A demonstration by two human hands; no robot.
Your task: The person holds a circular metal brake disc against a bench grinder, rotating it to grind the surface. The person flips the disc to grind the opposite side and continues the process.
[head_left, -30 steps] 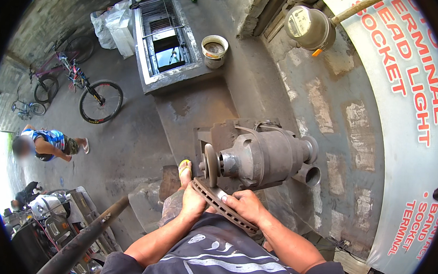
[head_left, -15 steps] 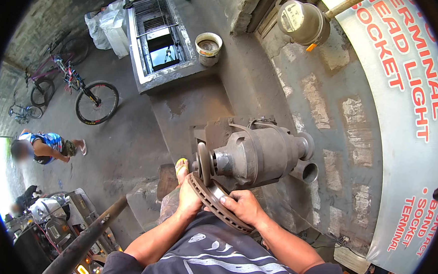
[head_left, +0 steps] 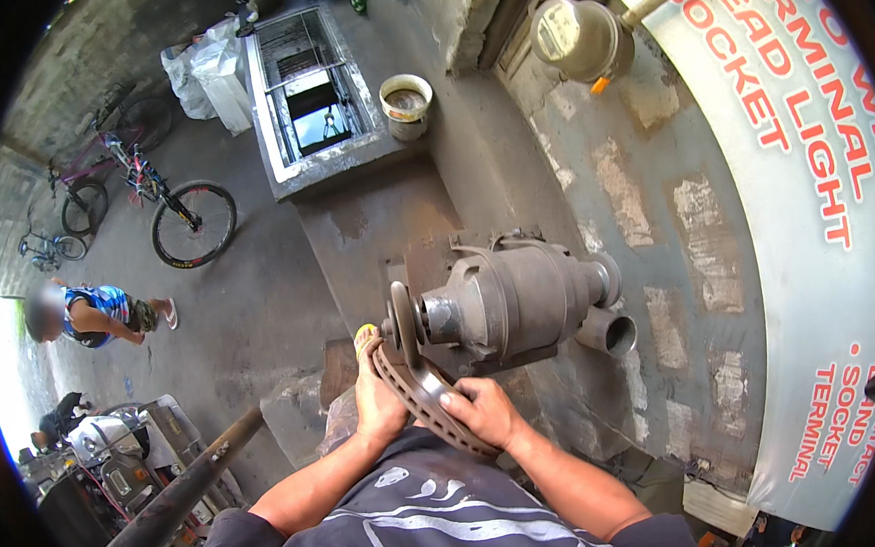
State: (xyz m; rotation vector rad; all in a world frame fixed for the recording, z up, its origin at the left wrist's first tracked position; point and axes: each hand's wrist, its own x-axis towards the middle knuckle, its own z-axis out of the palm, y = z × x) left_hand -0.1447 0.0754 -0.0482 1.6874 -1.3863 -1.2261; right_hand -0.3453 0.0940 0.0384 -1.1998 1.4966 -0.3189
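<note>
Grip of the left hand [head_left: 381, 410] is closed on the 9 o'clock edge of a vented metal disc [head_left: 425, 409]; the right hand [head_left: 487, 415] holds its 3 o'clock edge, thumb laid over the upper face. That disc lies tilted just before the dark shirt [head_left: 443, 515], at 12 o'clock meeting, or nearly meeting, an upright wheel [head_left: 405, 317] — exact contact is hard to tell. Work looks partly done, I judge: some of the face shines bare, the rim is brown, and the underside is hidden, so what is left there cannot be told. At 1 o'clock sits the wheel's dusty grey motor [head_left: 531, 304], no label visible on it. Farther out that way, a round meter [head_left: 574, 39] carries a pale label, too small to read. Large red lettering runs over a pale banner [head_left: 801, 306] at 2 o'clock — plainly legible.
</note>
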